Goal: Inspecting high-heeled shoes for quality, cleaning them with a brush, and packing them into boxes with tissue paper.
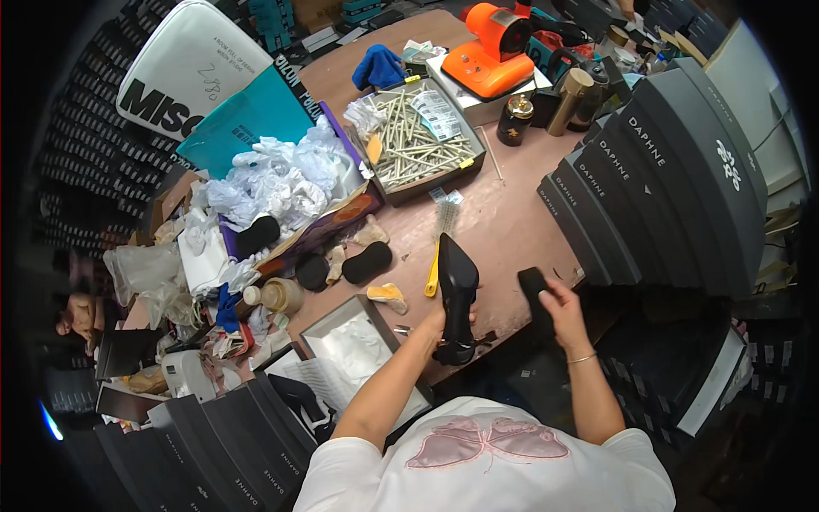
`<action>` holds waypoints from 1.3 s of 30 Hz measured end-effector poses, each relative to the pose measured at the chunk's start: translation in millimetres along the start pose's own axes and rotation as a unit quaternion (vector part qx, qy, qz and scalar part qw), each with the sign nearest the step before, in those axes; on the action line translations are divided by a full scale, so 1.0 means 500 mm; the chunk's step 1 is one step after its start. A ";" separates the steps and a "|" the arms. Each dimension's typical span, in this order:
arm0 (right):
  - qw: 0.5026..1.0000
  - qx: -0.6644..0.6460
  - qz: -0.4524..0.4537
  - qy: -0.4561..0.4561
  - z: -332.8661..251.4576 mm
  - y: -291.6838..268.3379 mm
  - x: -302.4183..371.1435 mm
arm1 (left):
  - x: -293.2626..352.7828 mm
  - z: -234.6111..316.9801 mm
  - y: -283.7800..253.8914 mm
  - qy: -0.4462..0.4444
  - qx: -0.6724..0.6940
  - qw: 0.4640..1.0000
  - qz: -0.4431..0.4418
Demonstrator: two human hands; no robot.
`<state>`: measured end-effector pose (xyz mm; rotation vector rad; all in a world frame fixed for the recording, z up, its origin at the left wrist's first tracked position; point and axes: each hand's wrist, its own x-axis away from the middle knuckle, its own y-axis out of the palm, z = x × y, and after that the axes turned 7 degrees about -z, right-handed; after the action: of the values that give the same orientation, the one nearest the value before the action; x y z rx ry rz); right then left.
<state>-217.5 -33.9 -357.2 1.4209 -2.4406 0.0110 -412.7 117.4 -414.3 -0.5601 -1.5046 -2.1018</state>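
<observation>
A black pointed high-heeled shoe (461, 282) is in my left hand (434, 328), toe pointing away over the near part of the table. My fingers wrap round it from beneath, and some are hidden by the shoe. To the right, past the table edge, my right hand (563, 314) grips a dark oblong pad or brush (532, 288); its exact kind cannot be made out. The two hands are apart. Just left of the shoe lies a yellow-handled brush (433, 271) with pale bristles. A black oval pad (367, 263) and a yellowish cloth scrap (388, 296) rest farther left.
Stacked grey shoe boxes (648, 171) stand at the right, with another stack (222, 435) lower left. A box of pale sticks (409, 141), crumpled white paper (286, 175), an orange device (490, 60) and a dark jar (516, 119) are on the pinkish table (512, 213). An open box (350, 346) sits near my left forearm.
</observation>
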 end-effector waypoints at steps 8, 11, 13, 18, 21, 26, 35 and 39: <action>0.689 0.404 -0.409 -0.442 -0.196 0.281 0.050 | 0.202 -0.098 -0.081 -0.064 -0.021 0.981 -0.182; 0.675 0.519 -0.378 -0.363 -0.099 0.273 -0.053 | 0.292 -0.114 -0.040 -0.022 0.079 0.953 -0.292; 0.701 0.530 -0.325 -0.348 -0.094 0.235 -0.102 | 0.320 -0.097 -0.031 -0.021 0.076 0.952 -0.295; 0.689 0.386 -0.463 -0.402 -0.180 0.400 0.092 | 0.434 -0.133 -0.014 0.031 0.096 0.991 -0.092; 0.679 0.508 -0.401 -0.348 -0.053 0.361 -0.011 | 0.474 -0.145 -0.013 0.032 0.059 0.989 -0.135; 0.921 0.203 -0.320 -0.091 -0.078 0.388 -0.034 | 0.515 -0.132 -0.027 0.074 0.049 0.982 -0.167; 0.827 0.204 -0.516 -0.089 -0.020 0.563 -0.040 | 0.544 -0.101 -0.074 0.302 0.154 0.938 -0.070; 0.832 0.297 -0.356 -0.305 0.042 0.662 -0.164 | 0.564 -0.107 -0.135 0.331 0.123 0.934 -0.045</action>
<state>-466.8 199.9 -349.9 2.9446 -2.2304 0.1864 -680.2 41.6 -315.5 0.2983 -1.3576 -1.8468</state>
